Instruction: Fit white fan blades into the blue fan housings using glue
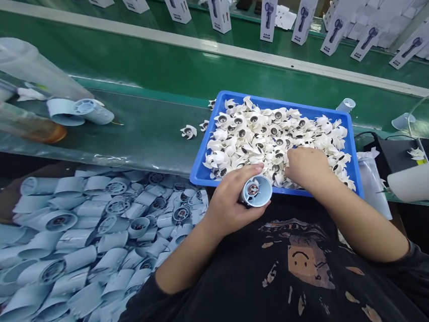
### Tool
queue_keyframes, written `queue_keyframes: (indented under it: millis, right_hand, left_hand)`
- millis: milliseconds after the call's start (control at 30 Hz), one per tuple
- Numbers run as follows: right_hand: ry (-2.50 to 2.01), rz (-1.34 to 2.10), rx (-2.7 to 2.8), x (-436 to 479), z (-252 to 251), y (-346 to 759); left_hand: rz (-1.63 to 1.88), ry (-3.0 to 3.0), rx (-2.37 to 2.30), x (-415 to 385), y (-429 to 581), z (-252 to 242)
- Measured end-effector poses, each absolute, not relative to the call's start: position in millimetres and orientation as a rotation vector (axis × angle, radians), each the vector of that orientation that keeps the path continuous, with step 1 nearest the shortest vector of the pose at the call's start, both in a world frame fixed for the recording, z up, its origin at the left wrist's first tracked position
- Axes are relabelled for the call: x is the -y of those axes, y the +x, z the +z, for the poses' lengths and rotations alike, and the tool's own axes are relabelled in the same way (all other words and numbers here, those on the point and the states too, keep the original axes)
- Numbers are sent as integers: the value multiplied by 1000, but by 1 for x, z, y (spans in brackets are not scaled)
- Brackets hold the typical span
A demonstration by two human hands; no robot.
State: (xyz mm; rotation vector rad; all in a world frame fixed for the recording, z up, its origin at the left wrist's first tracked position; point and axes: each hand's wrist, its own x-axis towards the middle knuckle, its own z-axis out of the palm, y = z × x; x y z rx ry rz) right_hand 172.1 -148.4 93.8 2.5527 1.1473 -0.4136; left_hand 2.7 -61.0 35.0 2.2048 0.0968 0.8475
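My left hand (231, 200) is wrapped round a light-blue fan housing (266, 190), its open end facing up and a copper-coloured motor visible inside. In front of me a blue tray (356, 167) is heaped with small white fan impellers (256, 126), each with a dark hub. My right hand (308, 164) reaches into the near side of the heap, fingers bent down and closed among the impellers. Whatever its fingertips pinch is hidden behind the hand.
Many light-blue fan housings (74, 245) lie piled at lower left. Loose impellers (189, 131) sit left of the tray. White printed boxes (218, 6) stand along the green conveyor (143, 51). A clear plastic cup (34, 62) stands upper left; a white cylinder (424, 178) juts in at right.
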Motion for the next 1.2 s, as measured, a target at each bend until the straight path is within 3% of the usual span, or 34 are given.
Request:
queue_keyframes:
  millis: [200, 433, 600, 1000, 1200]
  right_hand:
    - [2597, -299, -1251, 170, 109, 172]
    - [2628, -121, -2483, 212, 114, 144]
    - [2632, 79, -2358, 215, 98, 136]
    - [2783, -605, -2439, 223, 103, 150]
    - [2665, -155, -2541, 232, 97, 146]
  left_hand:
    - [723, 2262, -213, 62, 0, 36]
    - [690, 2337, -103, 70, 14, 40]
    - [743, 2403, -68, 74, 20, 43]
    - [799, 2510, -154, 78, 20, 39]
    - [881, 2531, -116, 74, 24, 40]
